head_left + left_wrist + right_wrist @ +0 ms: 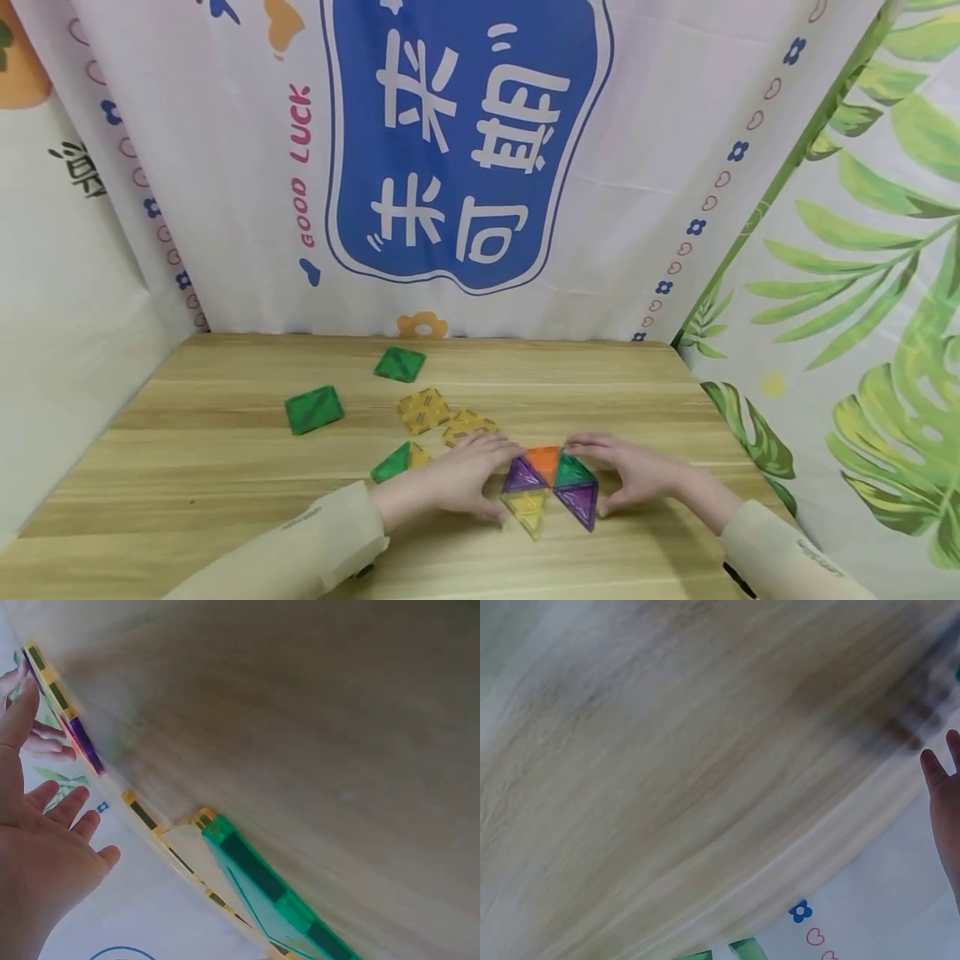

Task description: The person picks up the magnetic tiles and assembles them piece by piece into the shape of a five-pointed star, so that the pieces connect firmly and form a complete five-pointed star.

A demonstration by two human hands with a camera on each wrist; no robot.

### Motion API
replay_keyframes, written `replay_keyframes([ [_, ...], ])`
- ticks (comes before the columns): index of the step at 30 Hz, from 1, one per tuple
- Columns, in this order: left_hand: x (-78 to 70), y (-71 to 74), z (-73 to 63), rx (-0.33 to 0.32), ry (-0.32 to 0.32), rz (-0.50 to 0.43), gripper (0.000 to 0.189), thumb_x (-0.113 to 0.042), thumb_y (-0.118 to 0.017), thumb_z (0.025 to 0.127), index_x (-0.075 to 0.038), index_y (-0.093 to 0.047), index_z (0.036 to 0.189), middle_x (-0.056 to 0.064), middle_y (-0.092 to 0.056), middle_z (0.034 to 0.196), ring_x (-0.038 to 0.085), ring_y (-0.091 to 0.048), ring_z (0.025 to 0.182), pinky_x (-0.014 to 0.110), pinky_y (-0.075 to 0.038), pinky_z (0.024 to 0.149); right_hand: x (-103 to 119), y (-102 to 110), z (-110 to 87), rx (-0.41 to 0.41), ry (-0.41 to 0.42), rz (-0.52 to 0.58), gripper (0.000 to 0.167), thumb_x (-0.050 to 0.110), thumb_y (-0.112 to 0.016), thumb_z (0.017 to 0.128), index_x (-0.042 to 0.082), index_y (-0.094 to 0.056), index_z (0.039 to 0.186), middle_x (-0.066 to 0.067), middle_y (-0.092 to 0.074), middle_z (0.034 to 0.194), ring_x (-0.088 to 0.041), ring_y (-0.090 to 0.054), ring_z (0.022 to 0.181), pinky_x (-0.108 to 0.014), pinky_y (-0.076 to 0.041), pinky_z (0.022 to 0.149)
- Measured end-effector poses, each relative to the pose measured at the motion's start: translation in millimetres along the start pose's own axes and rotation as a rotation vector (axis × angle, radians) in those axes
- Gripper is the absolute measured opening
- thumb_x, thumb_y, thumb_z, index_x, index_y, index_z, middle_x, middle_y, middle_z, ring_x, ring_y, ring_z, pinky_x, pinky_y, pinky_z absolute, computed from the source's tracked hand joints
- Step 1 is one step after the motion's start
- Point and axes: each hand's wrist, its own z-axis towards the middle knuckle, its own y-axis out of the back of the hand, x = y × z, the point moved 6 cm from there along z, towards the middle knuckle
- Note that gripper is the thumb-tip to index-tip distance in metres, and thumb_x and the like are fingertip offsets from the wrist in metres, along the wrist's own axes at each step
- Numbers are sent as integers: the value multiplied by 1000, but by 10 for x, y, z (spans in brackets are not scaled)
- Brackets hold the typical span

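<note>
Tile fan (546, 468) lies on the desk (225, 500), well in from the far edge, nearer the right edge than the left. Clockwise from lower left: yellow triangle (527, 507), left purple triangle (523, 474), orange triangle (543, 460), green triangle (573, 471), right purple triangle (580, 502). Gap on the near side.

Left hand (471, 477) at the fan's left flank, fingers loosely spread, thumb apart. Right hand (643, 473) at the right flank, fingers reaching the top of the green triangle, thumb apart by the right purple triangle. Can't tell how firmly either touches.

Handling, best guess: light, stiff, slick plastic; corners may chip. Dark bars in the edges could be magnets. Hold by outer edges, not faces.

Spares toward the left: two green squares (401, 364) (314, 409), yellow square (423, 411), small green tile (392, 463).

Surface: wood-grain, looks flat and smooth. Room: printed backdrop (247, 167) past the far edge, leaf-print cloth (862, 275) past the right edge.
</note>
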Motion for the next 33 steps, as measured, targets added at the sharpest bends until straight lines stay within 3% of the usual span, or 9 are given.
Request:
replay_keyframes([
  [8, 110, -57, 143, 52, -20, -15, 89, -50, -76, 72, -16, -37, 144, 3, -41, 146, 24, -34, 137, 50, -21, 114, -43, -85, 57, -4, -25, 4, 88, 60, -71, 72, 19, -40, 144, -1, -35, 150, -29, -34, 136, -53, -33, 106],
  [14, 219, -58, 141, 86, 0, -93, 82, -40, -78, 74, -14, -40, 142, 1, -46, 143, 20, -40, 132, 41, -31, 111, -39, -128, 122, -22, -29, -9, 87, 62, -70, 72, 20, -42, 143, -1, -35, 150, -29, -34, 136, -53, -32, 107],
  [22, 267, -35, 146, 88, 8, -158, 79, -31, -80, 72, -14, -43, 140, 1, -47, 140, 20, -41, 131, 38, -33, 110, 14, -98, 190, -60, -7, -4, 83, 61, -72, 70, 19, -47, 138, -4, -40, 145, -30, -37, 133, -54, -34, 105],
  [28, 277, -28, 165, 80, 40, -150, 83, -30, -83, 67, -20, -44, 139, -1, -45, 138, 20, -41, 129, 40, -35, 108, 17, -101, 246, -40, -48, 80, 84, 54, -77, 67, 22, -46, 139, -3, -41, 143, -27, -40, 130, -51, -35, 105],
  [33, 269, -36, 163, 87, 45, -155, 81, -31, -83, 66, -21, -45, 138, -3, -45, 136, 19, -40, 129, 41, -35, 108, -4, -98, 284, -60, -131, 243, 72, 44, -76, 75, 20, -47, 137, 3, -47, 138, -22, -43, 128, -48, -35, 106],
])
